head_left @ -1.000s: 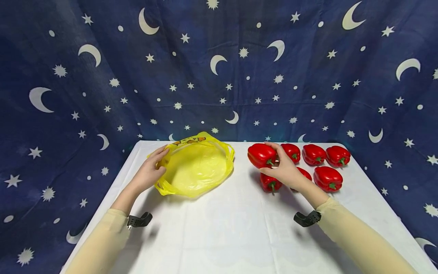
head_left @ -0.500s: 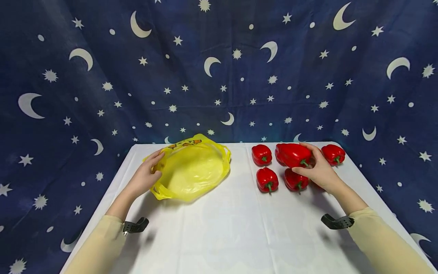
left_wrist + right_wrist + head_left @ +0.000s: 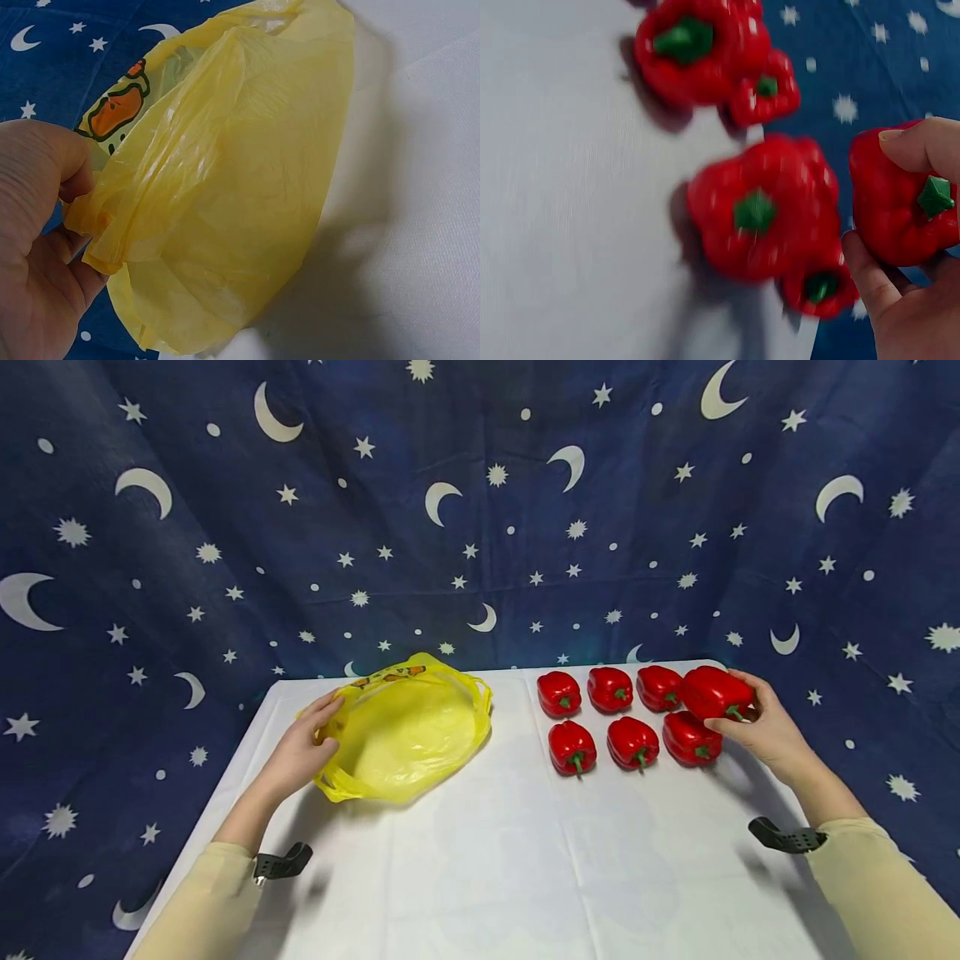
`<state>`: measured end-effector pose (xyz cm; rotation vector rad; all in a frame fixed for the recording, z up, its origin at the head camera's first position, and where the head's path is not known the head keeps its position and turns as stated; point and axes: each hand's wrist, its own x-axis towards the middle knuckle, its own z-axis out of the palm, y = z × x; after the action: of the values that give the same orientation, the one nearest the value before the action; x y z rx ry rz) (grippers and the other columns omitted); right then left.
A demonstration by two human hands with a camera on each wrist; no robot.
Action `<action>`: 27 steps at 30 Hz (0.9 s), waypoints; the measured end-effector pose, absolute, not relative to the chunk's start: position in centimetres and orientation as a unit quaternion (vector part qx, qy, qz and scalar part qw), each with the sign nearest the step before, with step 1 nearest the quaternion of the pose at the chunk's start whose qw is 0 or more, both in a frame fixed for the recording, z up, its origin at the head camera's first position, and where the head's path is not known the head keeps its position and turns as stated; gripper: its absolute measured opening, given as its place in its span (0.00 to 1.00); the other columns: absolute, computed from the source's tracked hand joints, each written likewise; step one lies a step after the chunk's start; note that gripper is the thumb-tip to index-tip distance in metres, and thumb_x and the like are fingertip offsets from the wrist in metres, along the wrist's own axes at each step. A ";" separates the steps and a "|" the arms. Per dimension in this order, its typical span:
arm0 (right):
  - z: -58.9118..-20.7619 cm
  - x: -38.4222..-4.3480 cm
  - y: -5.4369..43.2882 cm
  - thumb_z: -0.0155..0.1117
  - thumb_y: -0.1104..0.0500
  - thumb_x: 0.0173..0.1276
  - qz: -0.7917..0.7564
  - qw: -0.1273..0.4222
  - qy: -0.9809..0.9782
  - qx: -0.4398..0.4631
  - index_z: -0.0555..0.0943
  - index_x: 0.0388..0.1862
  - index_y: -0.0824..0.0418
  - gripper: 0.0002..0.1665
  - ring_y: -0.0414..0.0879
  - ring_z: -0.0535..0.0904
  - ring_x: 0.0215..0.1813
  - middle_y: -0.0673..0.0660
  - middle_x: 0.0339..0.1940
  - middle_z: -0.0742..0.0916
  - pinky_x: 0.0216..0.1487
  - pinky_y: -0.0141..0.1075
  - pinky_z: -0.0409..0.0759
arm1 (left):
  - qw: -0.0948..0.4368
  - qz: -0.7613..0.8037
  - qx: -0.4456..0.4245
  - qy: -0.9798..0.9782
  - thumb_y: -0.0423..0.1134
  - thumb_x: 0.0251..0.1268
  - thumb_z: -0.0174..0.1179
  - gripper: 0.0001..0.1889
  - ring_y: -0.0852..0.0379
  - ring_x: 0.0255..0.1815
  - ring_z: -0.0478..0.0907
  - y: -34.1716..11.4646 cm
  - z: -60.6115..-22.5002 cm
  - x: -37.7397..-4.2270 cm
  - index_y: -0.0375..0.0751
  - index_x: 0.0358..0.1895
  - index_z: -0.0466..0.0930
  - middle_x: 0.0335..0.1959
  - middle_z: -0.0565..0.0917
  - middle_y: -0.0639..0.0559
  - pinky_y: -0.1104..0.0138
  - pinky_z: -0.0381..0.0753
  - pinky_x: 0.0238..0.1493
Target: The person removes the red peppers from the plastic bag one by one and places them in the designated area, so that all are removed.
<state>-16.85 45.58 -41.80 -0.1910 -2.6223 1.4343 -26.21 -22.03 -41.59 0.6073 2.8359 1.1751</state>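
Note:
My right hand [image 3: 768, 731] grips a red bell pepper [image 3: 716, 692] between thumb and fingers, at the right end of the back row. In the right wrist view this pepper [image 3: 900, 199] shows its green stem beside the thumb. The held pepper overlaps the front-right pepper [image 3: 692, 739] in the head view. On the left, my left hand [image 3: 300, 747] pinches the side of a yellow plastic bag [image 3: 412, 739], whose mouth gapes toward me. The left wrist view shows the bag's film [image 3: 262, 165] bunched between thumb and fingers. The bag's inner base looks bare.
Several more red peppers lie in two rows on the white-clothed table [image 3: 480, 877], among them a back-left one [image 3: 558, 693] and a front-left one [image 3: 572, 747]. A dark blue curtain [image 3: 480, 552] with moons and stars rises behind the table's far edge.
My right hand has carried the pepper rightward, from above the left end of the rows to the right end. My left hand keeps hold of the bag. The head view has turned slightly right.

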 end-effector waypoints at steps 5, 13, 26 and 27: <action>-43.2 -16.0 47.7 0.71 0.54 0.69 0.484 0.084 -0.866 -0.095 0.43 0.86 0.51 0.59 0.61 0.58 0.71 0.70 0.78 0.56 0.47 0.15 0.70 | 0.011 0.373 0.188 0.908 0.26 0.67 0.51 0.37 0.38 0.82 0.47 -22.3 -41.5 -26.1 0.36 0.80 0.56 0.84 0.50 0.46 0.38 0.57 0.73; -44.1 -15.0 49.6 0.70 0.50 0.71 0.487 0.103 -0.856 -0.137 0.41 0.86 0.47 0.59 0.59 0.56 0.74 0.70 0.81 0.53 0.51 0.15 0.70 | 0.007 0.373 0.195 0.907 0.25 0.67 0.51 0.37 0.39 0.82 0.48 -22.1 -41.4 -26.3 0.36 0.81 0.56 0.84 0.50 0.47 0.39 0.60 0.72; -46.6 -15.1 50.9 0.70 0.51 0.69 0.462 0.060 -0.867 -0.180 0.36 0.83 0.66 0.63 0.80 0.49 0.74 0.80 0.79 0.49 0.68 0.73 0.57 | 0.012 0.373 0.195 0.907 0.26 0.68 0.52 0.36 0.38 0.82 0.47 -22.3 -41.5 -26.3 0.36 0.81 0.56 0.84 0.49 0.49 0.39 0.58 0.73; -46.7 -15.1 51.0 0.70 0.51 0.69 0.460 0.058 -0.867 -0.182 0.36 0.83 0.66 0.63 0.80 0.49 0.74 0.80 0.79 0.49 0.68 0.73 0.57 | 0.013 0.373 0.196 0.907 0.26 0.68 0.52 0.36 0.38 0.82 0.47 -22.3 -41.5 -26.3 0.37 0.81 0.56 0.84 0.49 0.49 0.39 0.58 0.73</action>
<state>-15.10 50.96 -46.72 -0.5507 -2.6283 1.3932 -26.33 -22.28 -41.54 0.6116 2.8254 1.1623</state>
